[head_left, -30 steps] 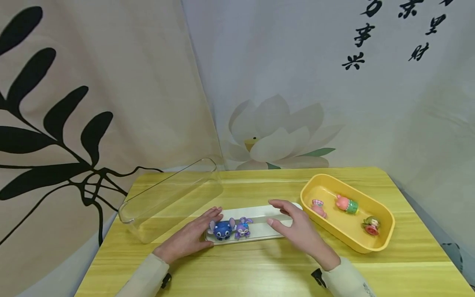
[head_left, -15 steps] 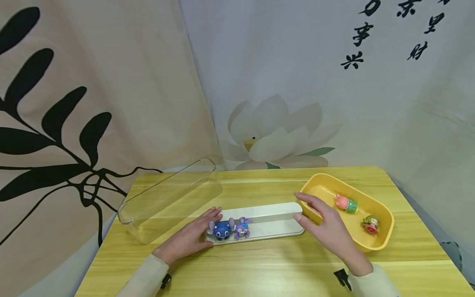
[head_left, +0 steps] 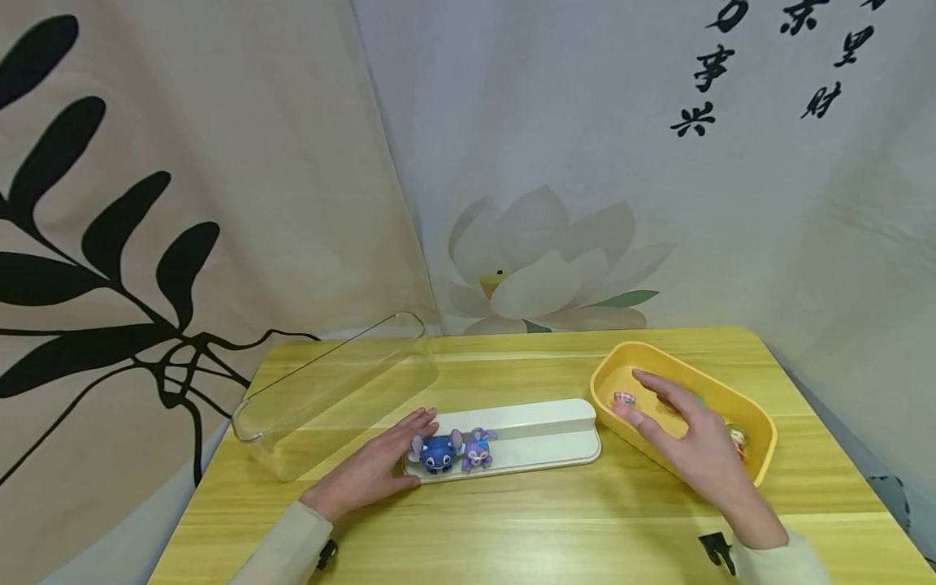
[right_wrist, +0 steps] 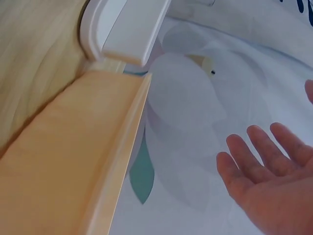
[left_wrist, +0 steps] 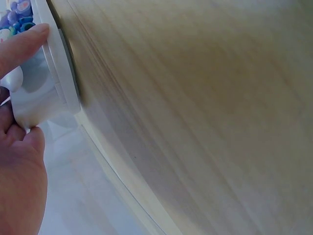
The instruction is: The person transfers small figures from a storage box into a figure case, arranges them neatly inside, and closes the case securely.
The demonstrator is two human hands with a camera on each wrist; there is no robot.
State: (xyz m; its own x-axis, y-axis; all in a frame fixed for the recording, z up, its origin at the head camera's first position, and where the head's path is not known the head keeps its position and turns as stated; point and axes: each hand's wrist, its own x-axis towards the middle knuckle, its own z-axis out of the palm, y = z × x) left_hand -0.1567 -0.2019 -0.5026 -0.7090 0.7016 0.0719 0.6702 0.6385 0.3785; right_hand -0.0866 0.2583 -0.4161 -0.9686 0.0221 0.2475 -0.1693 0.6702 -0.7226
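My left hand [head_left: 374, 473] grips the end of the white base [head_left: 552, 447], with a blue figure [head_left: 439, 455] and a purple figure [head_left: 478, 451] just right of its fingers. My right hand [head_left: 708, 451], wide and holding nothing, hangs over the yellow tray [head_left: 766, 431] near a pink figure [head_left: 625, 399]. I'd judge it part done: two stand on the base, at least two remain; the clear cover [head_left: 340, 390] sits off, beyond my left hand.

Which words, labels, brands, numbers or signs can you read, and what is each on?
"事", with "兴" under it: black, on the pale backdrop cloth.
"里", with "财" under it: farther right, same cloth.
Three characters above, cut by the head view's top edge: not readable.
Cropped strokes, right wrist view: unreadable.
None readable on the white tray, yellow tub or blue toy.
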